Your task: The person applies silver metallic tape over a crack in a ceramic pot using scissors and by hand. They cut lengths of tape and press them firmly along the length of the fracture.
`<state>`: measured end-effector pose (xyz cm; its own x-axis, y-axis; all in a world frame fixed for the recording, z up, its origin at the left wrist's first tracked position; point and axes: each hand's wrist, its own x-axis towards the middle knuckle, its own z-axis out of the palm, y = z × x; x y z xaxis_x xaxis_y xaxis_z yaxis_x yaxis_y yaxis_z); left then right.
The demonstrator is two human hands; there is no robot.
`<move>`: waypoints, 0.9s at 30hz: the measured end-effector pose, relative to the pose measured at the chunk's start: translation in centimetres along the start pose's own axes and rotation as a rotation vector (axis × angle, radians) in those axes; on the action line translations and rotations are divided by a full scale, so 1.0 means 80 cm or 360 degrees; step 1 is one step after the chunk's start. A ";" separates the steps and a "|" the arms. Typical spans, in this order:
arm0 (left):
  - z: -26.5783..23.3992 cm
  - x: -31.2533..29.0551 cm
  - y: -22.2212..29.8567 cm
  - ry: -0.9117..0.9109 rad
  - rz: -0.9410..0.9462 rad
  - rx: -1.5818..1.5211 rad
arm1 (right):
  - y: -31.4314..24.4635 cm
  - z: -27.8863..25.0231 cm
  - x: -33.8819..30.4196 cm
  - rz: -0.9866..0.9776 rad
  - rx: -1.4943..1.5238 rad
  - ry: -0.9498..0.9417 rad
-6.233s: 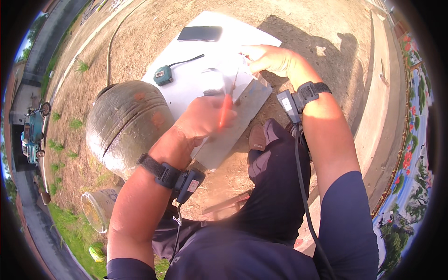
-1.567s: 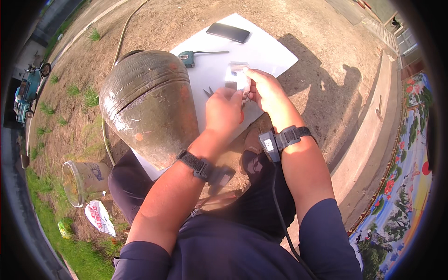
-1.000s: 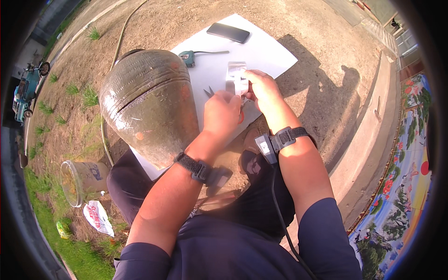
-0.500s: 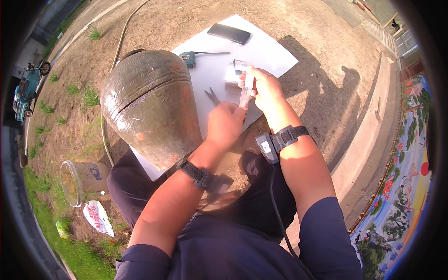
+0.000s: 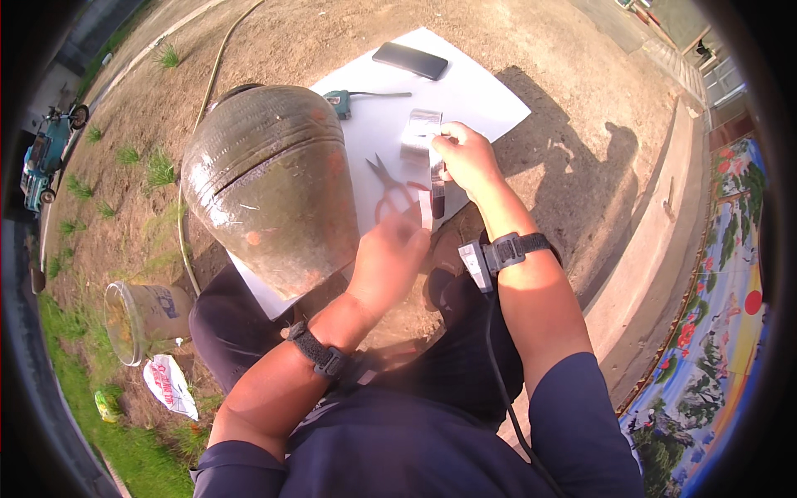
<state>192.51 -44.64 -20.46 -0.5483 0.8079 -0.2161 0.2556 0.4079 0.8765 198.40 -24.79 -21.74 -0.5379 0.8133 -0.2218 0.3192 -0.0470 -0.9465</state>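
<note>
A strip of shiny silver tape (image 5: pixel 436 178) runs between my hands above a white sheet. My right hand (image 5: pixel 466 156) is closed on its upper part, beside a silver roll (image 5: pixel 417 137). Lower down, my left hand (image 5: pixel 390 253) pinches the strip's free end; its fingers are a little blurred. Just beyond my left hand, scissors (image 5: pixel 390 189) with red handles lie on the sheet, blades apart. A large brown glazed jar (image 5: pixel 274 183) with a dark groove round it stands close on the left, partly over the sheet.
On the white sheet (image 5: pixel 473 95) are a black phone (image 5: pixel 410 61) and a teal tape measure (image 5: pixel 338 104) with its blade partly out. A clear bucket (image 5: pixel 145 319) and white bag (image 5: pixel 171 386) sit at left. A hose (image 5: pixel 209 100) crosses the dirt; a concrete ledge (image 5: pixel 639 257) runs along the right.
My left hand has moved toward me and slightly left, drawing the strip longer. The scissors' red handles, covered before, now show. My right hand has shifted only a little.
</note>
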 end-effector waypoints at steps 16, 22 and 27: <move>-0.045 -0.061 -0.002 -0.0463 -0.0003 -0.0188 | 0.018 0.008 0.015 0.0040 -0.0547 0.0034; -0.058 -0.070 -0.009 -0.0599 -0.0106 -0.0174 | 0.031 0.018 0.027 0.0163 -0.0191 0.0041; -0.074 -0.070 -0.012 -0.0761 -0.0083 -0.0183 | 0.025 0.012 0.049 0.0017 0.0132 0.0098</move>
<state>190.66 -52.04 -17.52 -0.1245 0.9032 -0.4107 0.1331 0.4254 0.8952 196.20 -22.22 -24.68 -0.4847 0.8467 -0.2196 0.2577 -0.1017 -0.9609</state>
